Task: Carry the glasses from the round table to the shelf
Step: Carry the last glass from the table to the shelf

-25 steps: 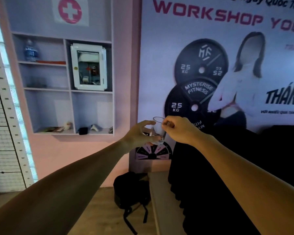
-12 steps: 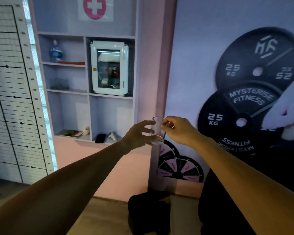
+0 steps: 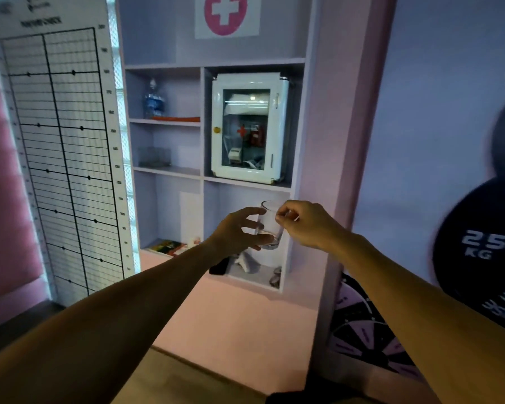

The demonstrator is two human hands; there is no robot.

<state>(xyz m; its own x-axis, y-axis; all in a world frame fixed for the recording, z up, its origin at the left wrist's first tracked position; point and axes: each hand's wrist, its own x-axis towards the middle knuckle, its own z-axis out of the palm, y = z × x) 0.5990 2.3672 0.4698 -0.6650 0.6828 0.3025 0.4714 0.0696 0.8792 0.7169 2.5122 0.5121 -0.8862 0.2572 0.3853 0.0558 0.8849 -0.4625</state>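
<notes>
- Glass (image 3: 270, 227), clear and empty-looking, is held up in the air between both hands, in front of the lower right compartment of the shelf (image 3: 254, 182); it tilts a little, rim toward the upper left.
- Left hand (image 3: 236, 233) wraps the glass from the left side, with its fingers curled around the body and the base.
- Right hand (image 3: 306, 225) pinches the rim from the right, thumb and forefinger closed on the edge, the other fingers folded.
- Both forearms stretch out from the bottom corners of the view and meet at the glass.
- Shelf is a pale lilac wall unit set in a pink wall, divided into open compartments.
- White first-aid cabinet (image 3: 250, 126) with a glass door fills the upper right compartment, directly above the glass.
- Water bottle (image 3: 154, 99) stands in the top left compartment.
- More clear glasses (image 3: 153, 156) sit on the middle left shelf board, blurred, so I cannot tell how many.
- Booklet (image 3: 166, 246) lies flat in the bottom left compartment.
- Small objects rest on the floor of the lower right compartment, too dim to identify.
- Height chart (image 3: 62, 156) with black grid lines stands to the left of the shelf.
- Poster (image 3: 478, 243) on the right shows a black weight plate marked 25 KG.
</notes>
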